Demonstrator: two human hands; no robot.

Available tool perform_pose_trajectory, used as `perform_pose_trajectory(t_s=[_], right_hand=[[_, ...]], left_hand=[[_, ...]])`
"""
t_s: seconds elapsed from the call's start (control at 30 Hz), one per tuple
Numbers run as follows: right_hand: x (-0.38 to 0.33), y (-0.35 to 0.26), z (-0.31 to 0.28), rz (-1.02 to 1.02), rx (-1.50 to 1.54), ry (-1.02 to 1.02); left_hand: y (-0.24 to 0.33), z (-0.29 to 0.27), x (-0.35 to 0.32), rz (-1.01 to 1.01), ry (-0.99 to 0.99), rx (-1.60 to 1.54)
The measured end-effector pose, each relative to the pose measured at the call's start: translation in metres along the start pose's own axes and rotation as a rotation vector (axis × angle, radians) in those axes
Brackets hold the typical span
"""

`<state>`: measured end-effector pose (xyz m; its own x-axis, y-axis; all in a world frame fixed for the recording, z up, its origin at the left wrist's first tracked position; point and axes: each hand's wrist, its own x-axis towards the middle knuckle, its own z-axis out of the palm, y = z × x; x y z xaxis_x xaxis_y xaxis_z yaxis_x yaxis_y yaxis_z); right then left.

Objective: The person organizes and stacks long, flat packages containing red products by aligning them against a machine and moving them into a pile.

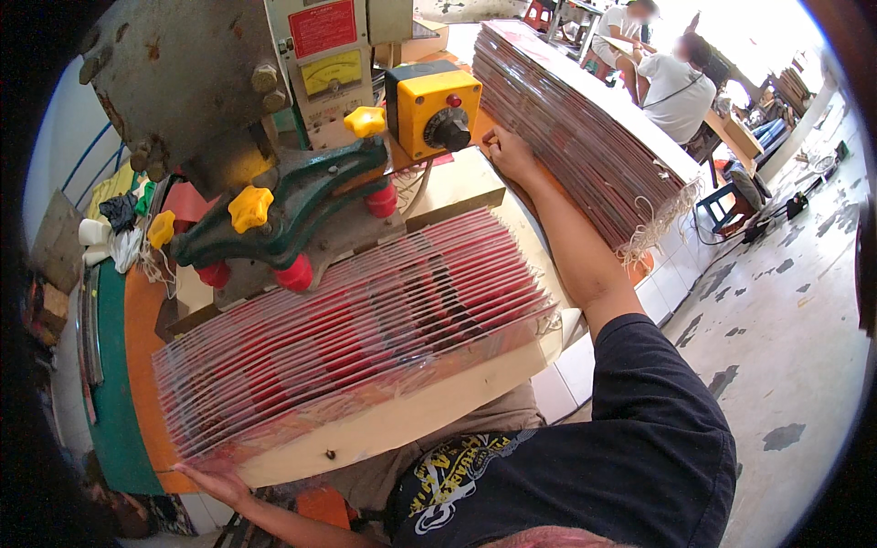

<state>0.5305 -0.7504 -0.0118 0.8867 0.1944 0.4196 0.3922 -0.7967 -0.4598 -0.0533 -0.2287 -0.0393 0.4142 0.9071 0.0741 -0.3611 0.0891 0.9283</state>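
While seemingly touching stacks point(585, 119), hands point(510, 151)

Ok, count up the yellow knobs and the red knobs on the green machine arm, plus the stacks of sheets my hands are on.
yellow knobs: 3
red knobs: 3
stacks of sheets: 2
Total: 8

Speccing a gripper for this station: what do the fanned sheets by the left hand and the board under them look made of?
Fanned sheets: likely clear glossy plastic film over red inserts; edges glint and red shows through. Board: looks like pale unfinished wood or plywood, matte, with a visible screw. Left hand touches the stack's lower corner.
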Motion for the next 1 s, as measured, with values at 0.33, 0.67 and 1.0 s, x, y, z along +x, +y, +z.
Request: perform_pose_trajectory(t_s=[0.33,0.67,1.0], right_hand=[[-0.001,0.0,-0.001,-0.003,-0.015,0.016],[-0.002,0.0,-0.002,0.006,0.021,-0.002],[0.002,0.01,0.001,-0.02,0.047,0.024]], left_hand=[[0.002,0.008,-0.001,0.011,0.069,-0.017],[0.005,0.014,-0.005,-0.007,0.131,0.053],[-0.007,-0.009,0.006,-0.042,0.067,0.045]])
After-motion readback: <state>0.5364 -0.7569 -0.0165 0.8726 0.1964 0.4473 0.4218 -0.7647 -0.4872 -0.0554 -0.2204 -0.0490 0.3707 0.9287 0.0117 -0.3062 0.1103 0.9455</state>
